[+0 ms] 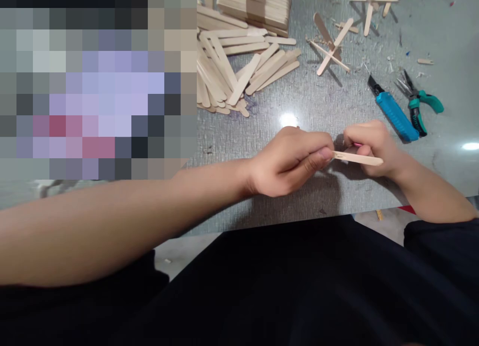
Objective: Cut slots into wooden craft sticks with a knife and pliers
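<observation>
My left hand (294,161) is closed, thumb pressed against the fingers, pinching one end of a wooden craft stick (361,159). The stick points right, its rounded free end in front of my right hand (374,144). Near the pinch the wood looks notched or split. My right hand is curled closed, with a small pink bit (358,145) showing at its fingers; what it grips is mostly hidden. Whether the right hand touches the stick, I cannot tell.
Loose craft sticks (220,71) and a stacked block of them (254,6) lie at the back left. Assembled stick pieces (331,51) stand farther back. A blue utility knife (396,114), blade out, and teal-handled pliers (415,104) lie right, among wood scraps (424,61).
</observation>
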The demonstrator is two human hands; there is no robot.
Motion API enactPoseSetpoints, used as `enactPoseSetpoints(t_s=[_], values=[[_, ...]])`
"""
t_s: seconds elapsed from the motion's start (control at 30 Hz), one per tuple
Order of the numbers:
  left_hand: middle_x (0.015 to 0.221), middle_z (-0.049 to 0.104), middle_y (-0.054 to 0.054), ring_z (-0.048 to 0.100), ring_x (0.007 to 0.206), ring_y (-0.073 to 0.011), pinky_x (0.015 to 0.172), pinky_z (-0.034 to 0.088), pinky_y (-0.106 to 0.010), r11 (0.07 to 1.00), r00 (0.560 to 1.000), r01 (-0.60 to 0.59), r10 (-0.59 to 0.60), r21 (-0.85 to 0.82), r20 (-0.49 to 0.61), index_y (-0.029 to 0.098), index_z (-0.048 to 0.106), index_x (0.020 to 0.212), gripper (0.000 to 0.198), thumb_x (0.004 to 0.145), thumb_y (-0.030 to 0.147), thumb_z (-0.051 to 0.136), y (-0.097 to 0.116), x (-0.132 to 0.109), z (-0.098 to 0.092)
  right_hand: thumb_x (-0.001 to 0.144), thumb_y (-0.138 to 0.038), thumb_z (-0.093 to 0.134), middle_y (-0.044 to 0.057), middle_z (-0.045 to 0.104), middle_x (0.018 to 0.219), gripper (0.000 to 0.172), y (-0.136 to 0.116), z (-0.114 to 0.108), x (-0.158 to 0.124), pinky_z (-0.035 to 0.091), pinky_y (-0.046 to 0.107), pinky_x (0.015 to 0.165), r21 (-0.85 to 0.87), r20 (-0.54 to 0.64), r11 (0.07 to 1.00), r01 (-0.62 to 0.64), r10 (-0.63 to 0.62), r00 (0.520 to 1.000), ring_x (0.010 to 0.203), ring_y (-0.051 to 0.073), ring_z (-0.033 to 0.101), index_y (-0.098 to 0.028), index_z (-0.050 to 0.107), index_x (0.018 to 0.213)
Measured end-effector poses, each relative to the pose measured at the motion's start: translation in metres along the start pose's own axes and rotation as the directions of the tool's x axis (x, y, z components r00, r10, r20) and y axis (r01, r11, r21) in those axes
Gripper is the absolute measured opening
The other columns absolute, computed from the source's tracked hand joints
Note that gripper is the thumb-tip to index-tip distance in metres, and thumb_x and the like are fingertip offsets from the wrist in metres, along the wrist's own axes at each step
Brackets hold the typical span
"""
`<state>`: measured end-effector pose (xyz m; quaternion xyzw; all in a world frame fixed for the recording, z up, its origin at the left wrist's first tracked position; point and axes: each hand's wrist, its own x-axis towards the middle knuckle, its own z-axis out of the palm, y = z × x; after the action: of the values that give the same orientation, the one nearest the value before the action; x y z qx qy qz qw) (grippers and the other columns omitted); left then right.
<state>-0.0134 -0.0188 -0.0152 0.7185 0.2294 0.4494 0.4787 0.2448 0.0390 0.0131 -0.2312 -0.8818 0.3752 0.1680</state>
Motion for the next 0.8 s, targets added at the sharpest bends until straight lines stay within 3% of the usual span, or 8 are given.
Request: enactPoseSetpoints(t_s=[0.2, 0.4, 0.63, 0.8], values=[[0.055, 0.054, 0.003, 0.043, 0.041, -0.0149, 0.052, 0.043, -0.035, 0.997, 0.998, 0.038, -0.035, -0.062, 0.055, 0.029, 0.057, 0.077, 0.05, 0.121, 0.054, 0.063, 0.005, 0.002, 0.001, 0.123, -0.089, 0.032, -0.004, 0.051, 0.067, 0.075, 0.007, 0.0, -0.001, 0.03, 0.037, 0.06, 0.013, 0.036, 0.996, 0.085, -0.086, 0.996, 0.057, 0.015, 0.043, -0.028, 0.048, 0.083], [0.056, 0.052, 0.006, 0.044, 0.04, -0.0143, 0.052, 0.042, -0.033, 0.998, 0.997, -0.05, 0.051, -0.029, 0.058, 0.029, 0.058, 0.084, 0.039, 0.121, 0.038, 0.062, 0.006, 0.002, -0.001, 0.122, -0.091, 0.031, -0.002, 0.05, 0.066, 0.075, 0.006, -0.003, -0.003, 0.032, 0.039, 0.061, -0.014, 0.092, 0.999, 0.046, -0.044, 0.995, 0.059, 0.017, 0.048, -0.029, 0.052, 0.085], [0.06, 0.052, 0.005, 0.044, 0.048, -0.0152, 0.056, 0.039, -0.034, 0.997, 0.995, 0.061, -0.063, 0.039, 0.071, 0.028, 0.055, 0.089, 0.037, 0.124, 0.041, 0.05, 0.011, -0.005, 0.002, 0.122, -0.091, 0.024, -0.004, 0.049, 0.064, 0.077, 0.004, 0.002, -0.002, 0.027, 0.039, 0.056, -0.089, 0.031, 0.992, 0.088, -0.085, 0.996, 0.052, 0.014, 0.038, -0.028, 0.043, 0.081], [0.064, 0.053, 0.004, 0.046, 0.05, -0.0145, 0.056, 0.037, -0.034, 0.999, 0.999, -0.012, 0.01, 0.046, 0.042, 0.028, 0.049, 0.086, 0.034, 0.12, 0.025, 0.048, 0.013, -0.006, 0.006, 0.123, -0.088, 0.026, -0.002, 0.049, 0.064, 0.075, 0.006, 0.005, -0.004, 0.03, 0.041, 0.058, -0.094, 0.028, 0.993, 0.074, -0.071, 0.997, 0.055, 0.016, 0.045, -0.029, 0.046, 0.081]])
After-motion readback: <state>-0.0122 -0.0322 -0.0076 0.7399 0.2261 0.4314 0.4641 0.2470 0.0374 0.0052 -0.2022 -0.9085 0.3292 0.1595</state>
